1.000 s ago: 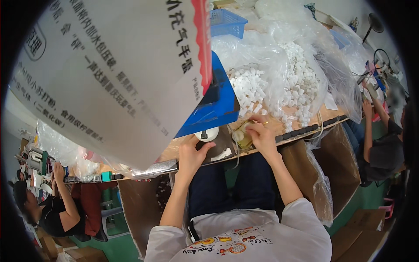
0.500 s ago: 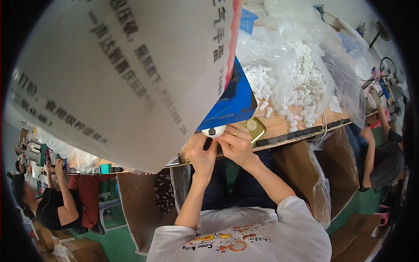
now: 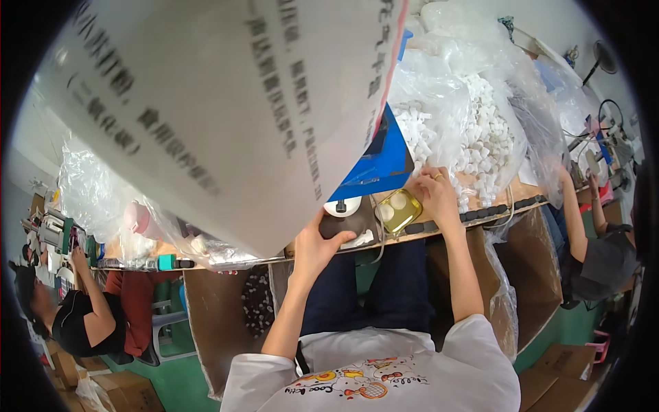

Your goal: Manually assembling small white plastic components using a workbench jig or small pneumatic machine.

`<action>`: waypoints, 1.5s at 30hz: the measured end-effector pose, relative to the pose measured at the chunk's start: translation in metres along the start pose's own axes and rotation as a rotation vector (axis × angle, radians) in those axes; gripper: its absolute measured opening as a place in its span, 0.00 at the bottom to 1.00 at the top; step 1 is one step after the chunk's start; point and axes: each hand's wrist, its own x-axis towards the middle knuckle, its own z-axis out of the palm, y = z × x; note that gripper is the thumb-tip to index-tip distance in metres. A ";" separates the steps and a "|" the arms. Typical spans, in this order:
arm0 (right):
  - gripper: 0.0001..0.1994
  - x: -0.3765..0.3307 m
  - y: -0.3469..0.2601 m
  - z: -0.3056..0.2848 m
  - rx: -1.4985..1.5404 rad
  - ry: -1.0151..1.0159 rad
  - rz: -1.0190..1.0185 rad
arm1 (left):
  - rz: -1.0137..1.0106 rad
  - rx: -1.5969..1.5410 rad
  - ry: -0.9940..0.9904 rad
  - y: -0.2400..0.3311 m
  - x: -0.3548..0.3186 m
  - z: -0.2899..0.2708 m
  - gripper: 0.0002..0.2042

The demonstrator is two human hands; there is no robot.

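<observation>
Presently, on and about the tabletop (image 3: 508, 196):

- Left hand (image 3: 317, 242): at the near edge of the tabletop, fingers curled over the rim of a dark flat pad (image 3: 353, 221), thumb stretched out along its front; it grips that edge and nothing else.
- Right hand (image 3: 434, 196): farther back and to the right, palm down, fingers bent and reaching into the loose white pieces; a ring shows on one finger. Whether it has a piece pinched cannot be told, since the fingertips are hidden.
- Yellow-green clear case (image 3: 397, 209): squarish with rounded corners, two round windows in it, lying on the tabletop between the two hands, just beside the right hand and touching the dark pad's right side.
- Small white plastic pieces (image 3: 473, 137): a large heap in an opened clear plastic bag (image 3: 446, 62), spilling toward the right hand.
- White round knob (image 3: 341, 205): on the dark pad, behind the left hand.
- Blue sheet (image 3: 381, 161): behind the pad, partly under the sack.
- Large white printed sack (image 3: 206, 103): very near the camera, blurred, covering the upper left.
- Other people: one seated at far left (image 3: 75, 316), another at far right (image 3: 597, 240), both well apart from these hands.
</observation>
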 end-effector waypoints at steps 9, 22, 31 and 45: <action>0.11 0.009 0.004 0.004 -0.136 -0.096 -0.030 | 0.047 -0.057 0.037 0.003 0.005 -0.006 0.14; 0.10 0.004 -0.143 0.032 0.894 -0.090 0.117 | -0.140 0.753 0.059 -0.006 -0.050 -0.163 0.19; 0.06 -0.004 -0.155 0.046 0.463 0.103 -0.216 | -0.220 0.504 0.525 -0.104 0.062 -0.063 0.16; 0.12 -0.012 0.049 -0.039 -0.061 0.308 0.405 | -0.012 -0.070 0.127 -0.011 0.035 -0.076 0.12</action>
